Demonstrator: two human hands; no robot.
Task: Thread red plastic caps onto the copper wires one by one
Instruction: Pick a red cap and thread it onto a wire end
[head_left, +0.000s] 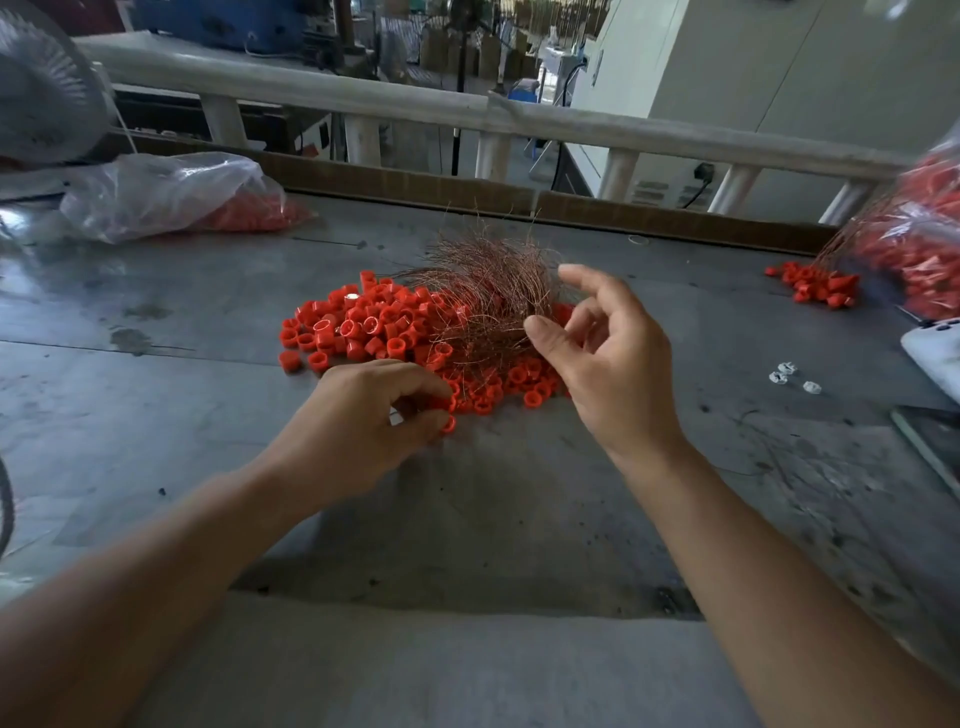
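While the stained grey metal table (208, 322) carries a heap of small red plastic caps (358, 325) at its middle, a tangled bundle of thin copper wires (483, 291) lies on it. At the bundle's edge the right hand (608, 364) has loosely curled, parted fingers; whether it holds a strand, I cannot tell. The left hand (363, 421) pinches one red cap (448, 424) at the heap's near edge.

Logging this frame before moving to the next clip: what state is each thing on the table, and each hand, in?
left hand, pinches a red cap.
right hand, fingers loosely curled at the wires; grip unclear.
copper wires, loose tangle lying on the cap pile.
cap pile, spread loose.
plastic bag, slumped, partly filled with caps.
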